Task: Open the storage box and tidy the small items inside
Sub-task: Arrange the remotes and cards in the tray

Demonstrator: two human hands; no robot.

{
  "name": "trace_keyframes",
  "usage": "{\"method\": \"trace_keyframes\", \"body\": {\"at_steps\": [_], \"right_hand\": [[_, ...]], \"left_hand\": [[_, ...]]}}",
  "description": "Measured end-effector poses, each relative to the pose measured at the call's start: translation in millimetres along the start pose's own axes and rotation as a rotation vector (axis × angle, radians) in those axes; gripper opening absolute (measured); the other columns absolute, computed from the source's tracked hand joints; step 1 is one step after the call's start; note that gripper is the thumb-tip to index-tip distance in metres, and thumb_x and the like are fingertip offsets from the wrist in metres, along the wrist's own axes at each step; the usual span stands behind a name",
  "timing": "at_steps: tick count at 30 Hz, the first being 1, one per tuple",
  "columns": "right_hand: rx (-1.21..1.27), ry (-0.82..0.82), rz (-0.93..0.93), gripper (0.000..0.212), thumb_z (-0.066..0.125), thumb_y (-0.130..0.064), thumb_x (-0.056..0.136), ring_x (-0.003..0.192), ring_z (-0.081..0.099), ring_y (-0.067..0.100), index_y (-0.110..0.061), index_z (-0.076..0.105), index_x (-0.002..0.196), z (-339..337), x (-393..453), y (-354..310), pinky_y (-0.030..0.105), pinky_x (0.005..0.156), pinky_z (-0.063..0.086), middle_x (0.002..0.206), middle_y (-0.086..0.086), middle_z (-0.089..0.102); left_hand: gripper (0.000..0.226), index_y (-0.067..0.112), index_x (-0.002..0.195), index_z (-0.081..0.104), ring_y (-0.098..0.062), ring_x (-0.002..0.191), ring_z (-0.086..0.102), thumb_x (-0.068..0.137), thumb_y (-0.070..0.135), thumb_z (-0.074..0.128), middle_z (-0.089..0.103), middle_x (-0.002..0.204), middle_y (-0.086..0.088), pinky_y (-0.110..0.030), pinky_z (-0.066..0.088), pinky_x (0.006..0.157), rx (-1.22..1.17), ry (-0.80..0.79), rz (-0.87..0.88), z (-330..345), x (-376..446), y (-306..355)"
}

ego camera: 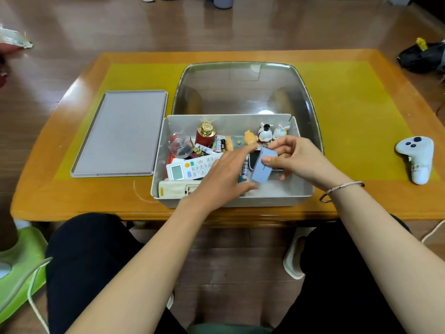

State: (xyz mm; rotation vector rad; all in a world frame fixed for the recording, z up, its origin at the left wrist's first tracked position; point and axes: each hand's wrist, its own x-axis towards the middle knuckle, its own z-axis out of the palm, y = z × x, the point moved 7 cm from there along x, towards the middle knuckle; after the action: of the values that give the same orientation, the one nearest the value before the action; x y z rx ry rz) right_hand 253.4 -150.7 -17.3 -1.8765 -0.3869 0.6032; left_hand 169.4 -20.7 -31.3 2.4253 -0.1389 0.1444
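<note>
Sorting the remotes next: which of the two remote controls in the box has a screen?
The white remote, lying above the beige remote, has a screen at its left end.

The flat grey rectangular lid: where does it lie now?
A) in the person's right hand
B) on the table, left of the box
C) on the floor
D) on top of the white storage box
B: the flat grey rectangular lid lies on the wooden table, left of the open white storage box.

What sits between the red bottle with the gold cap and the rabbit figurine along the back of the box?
In the head view, between the red bottle and the rabbit figurine are batteries, two yellowish figurines and a black-and-white figurine.
</note>
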Motion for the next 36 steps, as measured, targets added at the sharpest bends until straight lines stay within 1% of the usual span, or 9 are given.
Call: {"method": "trace_keyframes", "body": {"at_steps": [5, 10, 13, 15, 20, 25, 28, 32, 36], "right_hand": [[-0.146, 0.021, -0.007, 0.036, 0.081, -0.024, 0.071, 0.058, 0.063, 0.002, -0.016, 0.060, 0.099, -10.3, 2.4, -1.6, 0.023, 0.052, 0.050, 0.069, -0.001, 0.070], [-0.247, 0.069, -0.015, 0.042, 0.077, -0.029, 0.076, 0.057, 0.062, 0.002, -0.015, 0.058, 0.111, -17.0, 0.6, 1.4, 0.023, 0.054, 0.050, 0.071, -0.004, 0.071], [-0.575, 0.254, -0.142, 0.041, 0.071, -0.036, 0.080, 0.079, 0.056, 0.008, -0.019, 0.059, 0.115, -36.7, -3.2, -5.4, 0.025, 0.073, 0.041, 0.096, -0.005, 0.066], [-0.624, 0.352, -0.157, 0.041, 0.066, -0.035, 0.084, 0.094, 0.054, 0.013, -0.017, 0.058, 0.120, -48.5, -6.7, -2.4, 0.024, 0.083, 0.038, 0.111, 0.002, 0.058], [-0.612, 0.329, 0.069, 0.055, 0.061, -0.033, 0.089, 0.120, 0.049, 0.027, -0.009, 0.042, 0.135, -53.1, -3.8, 37.1, 0.037, 0.099, 0.039, 0.132, 0.013, 0.049], [-0.575, 0.293, 0.090, 0.034, 0.055, -0.022, 0.092, 0.104, 0.058, 0.028, -0.010, 0.050, 0.124, -45.4, -2.1, 53.7, 0.029, 0.076, 0.041, 0.118, 0.011, 0.063], [-0.551, 0.314, 0.066, 0.026, 0.054, -0.018, 0.093, 0.102, 0.058, 0.029, -0.011, 0.054, 0.118, -42.4, -3.5, 56.3, 0.026, 0.074, 0.038, 0.115, 0.010, 0.064], [-0.540, 0.351, 0.028, 0.020, 0.049, -0.021, 0.096, 0.097, 0.059, 0.028, -0.011, 0.056, 0.111, -41.5, -5.1, 56.1, 0.027, 0.071, 0.038, 0.110, 0.010, 0.066], [-0.535, 0.374, -0.001, 0.018, 0.046, -0.023, 0.097, 0.087, 0.058, 0.026, -0.011, 0.056, 0.106, -40.9, -5.9, 56.1, 0.031, 0.069, 0.041, 0.103, 0.011, 0.066]], "left_hand": [[0.076, 0.025, 0.142, 0.037, -0.019, 0.123, 0.038, 0.077, 0.022, 0.077, 0.043, 0.139, 0.001, -0.033, 0.036, 0.098, 0.031, -0.049, 0.100, 4.3, 16.2, 15.4], [0.056, 0.018, 0.120, 0.048, -0.018, 0.104, 0.044, 0.071, 0.028, 0.075, 0.049, 0.116, 0.000, -0.033, 0.042, 0.079, 0.126, -0.043, 0.133, 8.3, 29.9, 25.8], [0.057, 0.019, 0.116, 0.049, -0.015, 0.097, 0.046, 0.070, 0.039, 0.076, 0.052, 0.111, 0.002, -0.031, 0.040, 0.074, 0.169, -0.128, 0.080, 19.6, 35.9, 23.9], [0.060, 0.019, 0.115, 0.050, -0.015, 0.093, 0.049, 0.069, 0.045, 0.077, 0.055, 0.109, 0.002, -0.032, 0.043, 0.073, 0.160, -0.197, 0.022, 28.1, 38.7, 22.0], [0.048, 0.013, 0.105, 0.054, -0.022, 0.087, 0.056, 0.071, 0.037, 0.077, 0.058, 0.097, -0.003, -0.036, 0.049, 0.070, 0.236, -0.346, -0.063, 46.8, 47.0, 21.9], [0.042, 0.010, 0.107, 0.059, -0.025, 0.088, 0.059, 0.074, 0.029, 0.076, 0.063, 0.098, -0.007, -0.037, 0.052, 0.073, 0.255, -0.403, -0.078, 61.0, 50.4, 21.7], [0.043, 0.008, 0.112, 0.056, -0.025, 0.091, 0.060, 0.077, 0.026, 0.074, 0.063, 0.100, -0.008, -0.039, 0.053, 0.076, 0.252, -0.468, -0.103, 67.2, 49.8, 16.0], [0.062, 0.008, 0.136, 0.042, -0.025, 0.105, 0.057, 0.087, 0.038, 0.066, 0.061, 0.118, -0.010, -0.038, 0.048, 0.088, 0.229, -0.553, -0.152, 69.0, 48.5, 15.7], [0.059, 0.012, 0.134, 0.040, -0.028, 0.108, 0.056, 0.094, 0.054, 0.045, 0.058, 0.124, -0.013, -0.038, 0.046, 0.086, 0.147, -0.494, -0.222, 66.8, 34.3, 18.9]]}}
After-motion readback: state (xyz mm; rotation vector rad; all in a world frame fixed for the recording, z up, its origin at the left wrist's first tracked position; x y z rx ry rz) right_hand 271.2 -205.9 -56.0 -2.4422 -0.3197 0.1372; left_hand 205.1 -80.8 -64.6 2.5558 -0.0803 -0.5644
